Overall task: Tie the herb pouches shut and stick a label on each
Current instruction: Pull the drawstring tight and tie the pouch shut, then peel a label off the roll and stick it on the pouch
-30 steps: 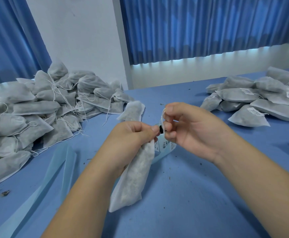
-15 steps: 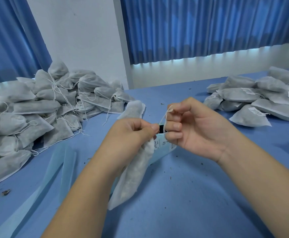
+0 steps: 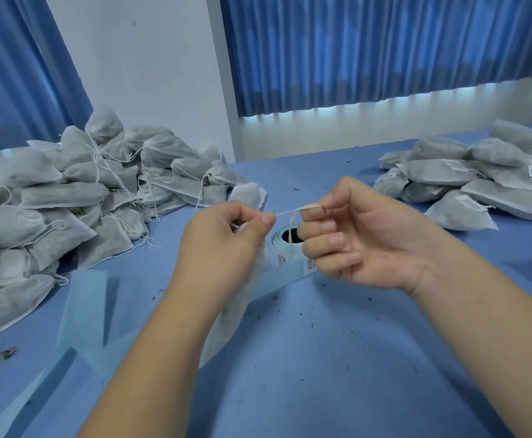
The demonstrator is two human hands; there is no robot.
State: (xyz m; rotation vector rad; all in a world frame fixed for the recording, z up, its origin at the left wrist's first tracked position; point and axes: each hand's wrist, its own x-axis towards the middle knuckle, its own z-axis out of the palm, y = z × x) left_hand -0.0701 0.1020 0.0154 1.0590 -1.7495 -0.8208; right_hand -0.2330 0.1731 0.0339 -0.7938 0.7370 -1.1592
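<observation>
Pinching the string [image 3: 286,212] with my right hand [image 3: 369,241] fingers [image 3: 316,211]; left hand [image 3: 223,248] fingers grip the pouch [image 3: 236,311] neck. String runs taut, level, leftward from right fingers; pouch hangs long-axis down below left fingers. Next pull, I judge: rightward.

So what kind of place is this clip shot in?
Most likely a small packing workroom: a heap of herb pouches without visible labels at left, a labelled pile at right, and a label roll on the blue-covered table.

My left hand [image 3: 223,248] and right hand [image 3: 369,241] are bare. Forearms [image 3: 479,327] bare to frame edge. Right-hand nails [image 3: 337,240] short, trimmed.
</observation>
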